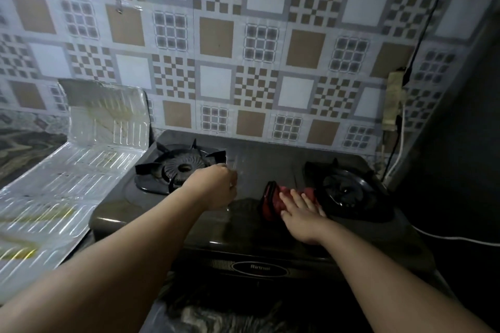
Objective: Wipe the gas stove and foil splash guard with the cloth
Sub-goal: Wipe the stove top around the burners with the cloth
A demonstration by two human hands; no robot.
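The soft red cloth (273,199) lies bunched on the dark glass-topped gas stove (270,159), under the flat fingers (303,201) of the right hand (300,217). It looks light and limp, best pressed flat. The left hand (216,188) hovers left of it, fingers curled; whether it holds anything I cannot tell. The thin ribbed foil splash guard (89,159) stands further left and probably dents easily.

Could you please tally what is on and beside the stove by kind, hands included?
Gas stove: 1
Burners: 2, left burner, right burner
Red cloth: 1
Foil splash guard: 1
Hands: 2, left hand, right hand
Total: 7
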